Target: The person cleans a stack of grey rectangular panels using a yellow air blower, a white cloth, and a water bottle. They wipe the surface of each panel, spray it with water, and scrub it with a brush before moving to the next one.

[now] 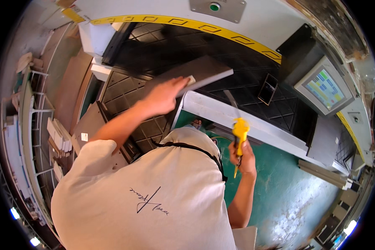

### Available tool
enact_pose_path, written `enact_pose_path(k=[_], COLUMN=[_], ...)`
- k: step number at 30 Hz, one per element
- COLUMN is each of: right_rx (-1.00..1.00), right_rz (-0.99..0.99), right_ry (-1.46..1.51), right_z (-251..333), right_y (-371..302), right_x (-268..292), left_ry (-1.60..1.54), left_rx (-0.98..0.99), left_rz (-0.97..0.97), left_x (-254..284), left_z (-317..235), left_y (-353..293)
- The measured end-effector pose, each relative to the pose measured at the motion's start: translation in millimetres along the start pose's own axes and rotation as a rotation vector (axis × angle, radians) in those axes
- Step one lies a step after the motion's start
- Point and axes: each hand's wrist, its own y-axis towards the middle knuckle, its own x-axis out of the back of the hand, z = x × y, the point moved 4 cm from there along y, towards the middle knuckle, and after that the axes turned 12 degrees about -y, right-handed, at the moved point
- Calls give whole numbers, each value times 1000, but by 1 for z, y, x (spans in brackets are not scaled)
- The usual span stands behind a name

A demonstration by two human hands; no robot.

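My left hand [164, 96] reaches across a grey-brown panel [210, 73] with its fingers stretched out over the top face. The fingertips are at a small white label [191, 80] on that face. The panel lies tilted over the dark machine bed, partly covered by my hand. Off to the right, my right hand [244, 158] grips a yellow-and-black handheld tool [241, 130], its wider end pointing up and away from me. Motion blur hides its exact kind. A thin curved grey strip [231, 98] shows just beyond that end.
A phone [268, 88] lies on the black bed. To its right is a touchscreen [326, 86]. A white machine rail [246, 116] runs along the near edge of the bed. Stacked boards [59, 135] and a rack [35, 125] stand at left. Green floor [279, 183] spreads at right.
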Motion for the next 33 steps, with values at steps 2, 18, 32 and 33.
enact_pose_path(k=[2, 18, 32, 33], right_rx=[-6, 98, -172, -155], right_rz=[354, -192, 28, -77], right_ry=[-92, -411, -154, -172], right_z=[35, -10, -31, -22], right_y=[5, 136, 109, 102], right_x=[-55, -108, -62, -55], left_ry=[-19, -153, -44, -44], left_rx=[49, 296, 28, 40], left_rz=[77, 133, 22, 3], left_x=[62, 144, 143, 145], left_z=[8, 87, 81, 85], left_y=[15, 91, 85, 79])
